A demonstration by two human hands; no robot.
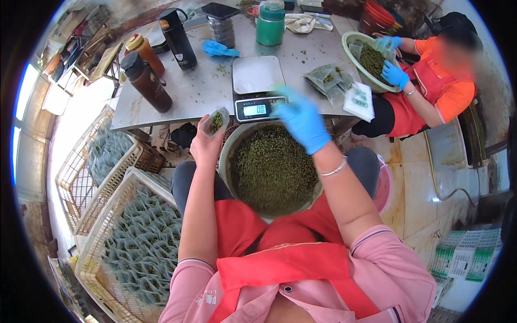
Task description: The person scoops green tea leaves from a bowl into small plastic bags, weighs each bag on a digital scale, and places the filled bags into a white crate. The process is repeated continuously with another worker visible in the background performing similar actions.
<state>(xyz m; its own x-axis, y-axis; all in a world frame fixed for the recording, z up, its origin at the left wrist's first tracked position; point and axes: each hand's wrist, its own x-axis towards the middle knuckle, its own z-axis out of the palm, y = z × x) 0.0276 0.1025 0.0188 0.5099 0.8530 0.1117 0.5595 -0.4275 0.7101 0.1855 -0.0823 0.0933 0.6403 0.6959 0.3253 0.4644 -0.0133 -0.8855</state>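
My bare left hand (203, 142) is closed on a small clear plastic bag (217, 121) holding some green peppercorn-like berries, left of the scale's display. Over the right edge of the digital scale (257, 75) is my right hand (304, 125) in a blue glove. Motion smears its fingers, and something pale green blurs at their tips, so I cannot tell whether they hold it. Nothing rests on the scale's white plate. Between my knees stands a large round tub (223, 161) with a heap of the small green berries (274, 167) in it.
Filled bags crowd a cream crate (90, 258) at my left; another crate (67, 180) stands beyond. Bottles (151, 89) line the metal table's left side. Plastic bags (329, 81) and a white stack (360, 102) lie right. A co-worker in blue gloves (396, 74) handles another tub (351, 40).
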